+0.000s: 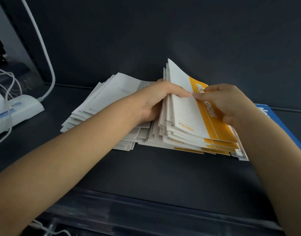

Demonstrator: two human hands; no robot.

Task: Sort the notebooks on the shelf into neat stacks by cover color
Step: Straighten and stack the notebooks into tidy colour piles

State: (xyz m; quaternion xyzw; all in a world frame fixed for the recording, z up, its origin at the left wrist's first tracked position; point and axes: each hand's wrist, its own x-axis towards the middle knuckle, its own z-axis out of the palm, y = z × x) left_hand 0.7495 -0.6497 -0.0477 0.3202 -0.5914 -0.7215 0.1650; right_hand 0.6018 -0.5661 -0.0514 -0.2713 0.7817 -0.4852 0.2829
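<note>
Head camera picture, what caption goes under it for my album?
Left hand and right hand grip yellow notebooks beside a grey stack on a dark shelf.

Two hands (151, 103) (226, 103), two notebook piles (103, 99) (214, 132), one blue notebook (281, 120).

Blue notebook (286, 120) largely behind the right forearm (274, 159) and past the frame's right edge.

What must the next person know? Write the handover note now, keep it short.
Left hand grips the tilted-up yellow notebooks at their left edge.
Right hand holds the top one from the right.
Grey notebooks lie fanned out at the left; a blue notebook lies at the right.
Done: colours roughly separated.
Left: square up every stack.
</note>
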